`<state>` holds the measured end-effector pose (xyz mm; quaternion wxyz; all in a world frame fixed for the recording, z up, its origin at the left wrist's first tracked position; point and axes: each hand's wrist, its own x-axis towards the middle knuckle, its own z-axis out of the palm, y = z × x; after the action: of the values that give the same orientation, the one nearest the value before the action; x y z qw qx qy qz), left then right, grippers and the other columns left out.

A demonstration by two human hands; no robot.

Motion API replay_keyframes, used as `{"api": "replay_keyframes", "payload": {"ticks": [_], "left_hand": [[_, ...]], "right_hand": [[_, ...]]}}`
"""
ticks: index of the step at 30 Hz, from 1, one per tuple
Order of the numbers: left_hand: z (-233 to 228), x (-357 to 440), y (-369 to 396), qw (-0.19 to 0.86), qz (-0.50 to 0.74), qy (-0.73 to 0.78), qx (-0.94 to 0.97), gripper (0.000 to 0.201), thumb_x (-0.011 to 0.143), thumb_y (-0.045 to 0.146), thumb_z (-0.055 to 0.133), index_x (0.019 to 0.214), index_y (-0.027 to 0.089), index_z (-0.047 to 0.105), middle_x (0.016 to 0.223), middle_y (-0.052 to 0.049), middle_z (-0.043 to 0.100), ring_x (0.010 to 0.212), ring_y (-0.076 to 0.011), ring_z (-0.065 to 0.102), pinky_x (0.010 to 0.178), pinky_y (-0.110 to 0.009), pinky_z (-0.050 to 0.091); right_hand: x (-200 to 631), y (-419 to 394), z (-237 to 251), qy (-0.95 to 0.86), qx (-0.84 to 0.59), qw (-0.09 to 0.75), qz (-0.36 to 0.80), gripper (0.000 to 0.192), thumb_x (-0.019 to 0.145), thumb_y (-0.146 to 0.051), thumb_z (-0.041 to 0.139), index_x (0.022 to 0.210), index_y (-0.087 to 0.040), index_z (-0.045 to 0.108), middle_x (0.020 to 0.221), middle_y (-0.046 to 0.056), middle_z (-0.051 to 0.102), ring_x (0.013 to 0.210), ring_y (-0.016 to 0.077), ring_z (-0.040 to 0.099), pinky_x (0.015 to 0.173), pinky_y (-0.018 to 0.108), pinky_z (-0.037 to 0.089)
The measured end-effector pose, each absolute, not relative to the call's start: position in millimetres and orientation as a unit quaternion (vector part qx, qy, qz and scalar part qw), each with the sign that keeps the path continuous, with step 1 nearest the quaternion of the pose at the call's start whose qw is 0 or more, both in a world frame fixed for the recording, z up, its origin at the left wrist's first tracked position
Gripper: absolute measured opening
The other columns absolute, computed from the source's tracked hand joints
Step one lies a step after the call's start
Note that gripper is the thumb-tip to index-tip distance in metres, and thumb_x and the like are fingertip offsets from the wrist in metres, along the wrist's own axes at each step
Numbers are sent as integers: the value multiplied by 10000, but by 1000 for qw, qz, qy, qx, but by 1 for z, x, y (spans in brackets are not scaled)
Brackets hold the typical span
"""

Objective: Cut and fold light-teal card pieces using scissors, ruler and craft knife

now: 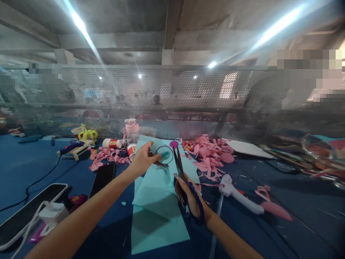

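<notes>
Left hand (pixel 142 160) pinches the teal paper sheet (pixel 159 194) beside a drawn circle (pixel 164 154), lifting it off the tabletop (pixel 283 223). Right hand (pixel 191 199) grips scissors (pixel 179 167), blades parted at the circle's edge. Best to rotate the paper, not the scissors; short snips along the line.

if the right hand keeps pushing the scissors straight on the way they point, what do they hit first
Probably the traced circle on the teal paper that the left hand pinches: the scissors in the right hand point up and away at its right edge. Beyond lies a small magenta disc; depth is unclear.
</notes>
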<state>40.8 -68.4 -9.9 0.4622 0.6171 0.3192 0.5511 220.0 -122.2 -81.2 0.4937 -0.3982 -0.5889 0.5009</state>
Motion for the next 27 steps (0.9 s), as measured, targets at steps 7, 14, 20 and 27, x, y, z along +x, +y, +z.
{"api": "replay_keyframes", "payload": {"ticks": [7,14,20,27], "left_hand": [[-5,28,-60,356,636,366,579,404,619,385,738,890,155,547,783,-18,636,648,-164,638,598,-309,556],[-2,32,-66,408,605,323,603,400,617,347,746,890,163,520,714,1,641,641,-159,644,608,-296,549],[-2,35,-67,431,611,319,582,434,592,327,770,898,152,517,730,1,646,623,-136,633,572,-258,546],[-3,41,-74,440,570,329,611,437,602,351,761,885,149,496,696,4,644,605,-138,633,560,-258,545]], "right_hand": [[222,-112,-81,-487,-446,571,488,484,672,-683,537,729,-212,442,484,-92,384,339,47,307,294,172,260],[222,-126,-75,-620,-394,490,470,406,778,-598,488,751,-193,471,482,-79,388,361,53,331,329,189,285],[218,-129,-74,-632,-390,474,473,401,785,-593,487,753,-197,433,491,-85,369,353,44,300,330,200,250],[217,-132,-69,-616,-398,464,496,419,773,-613,477,762,-195,442,499,-81,376,384,48,334,350,178,263]]}}
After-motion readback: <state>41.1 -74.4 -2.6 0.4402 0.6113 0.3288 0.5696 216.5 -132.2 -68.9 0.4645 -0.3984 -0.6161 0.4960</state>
